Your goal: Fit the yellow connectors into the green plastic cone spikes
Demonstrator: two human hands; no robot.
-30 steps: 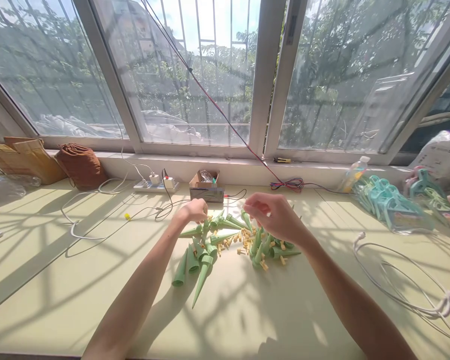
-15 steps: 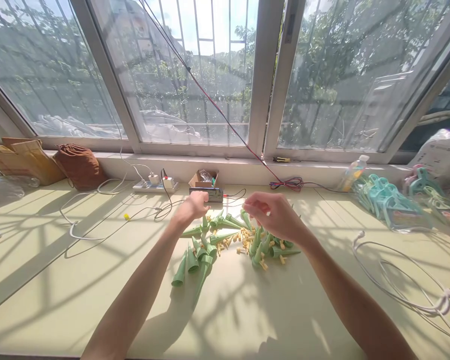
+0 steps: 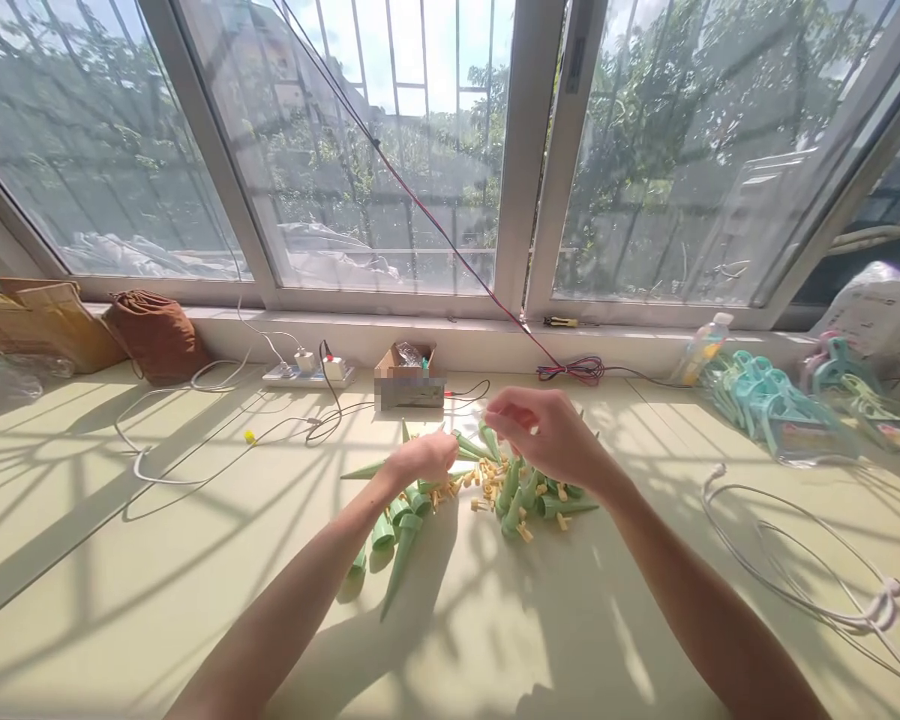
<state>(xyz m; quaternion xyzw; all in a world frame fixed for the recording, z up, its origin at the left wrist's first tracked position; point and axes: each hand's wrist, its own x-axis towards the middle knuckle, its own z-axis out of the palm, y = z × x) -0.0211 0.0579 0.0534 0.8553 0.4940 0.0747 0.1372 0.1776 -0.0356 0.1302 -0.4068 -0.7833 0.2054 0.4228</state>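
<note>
Green plastic cones (image 3: 400, 565) with pointed tips lie in a loose heap on the pale table, small yellow plastic pieces (image 3: 482, 505) scattered among them. My left hand (image 3: 426, 458) is over the left part of the heap, fingers closed; what they hold, if anything, is hidden. On the other side my right hand (image 3: 536, 422) has its fingers curled, thumb and fingertips together, above the right-hand cones (image 3: 523, 493). Anything in that pinch is too small to make out. A green cone (image 3: 487, 438) shows just below the right fingertips.
Behind the heap stand a small cardboard box (image 3: 406, 358) and a power strip (image 3: 300, 376) with cables. A brown pouch (image 3: 154, 335) is at the back left. Bagged teal plastic items (image 3: 765, 395), a bottle (image 3: 706, 348) and a coiled white cable (image 3: 795, 560) lie right.
My left hand has moved right and toward me, from behind the heap to over its middle, now covering some cones. My right hand has hardly moved.
</note>
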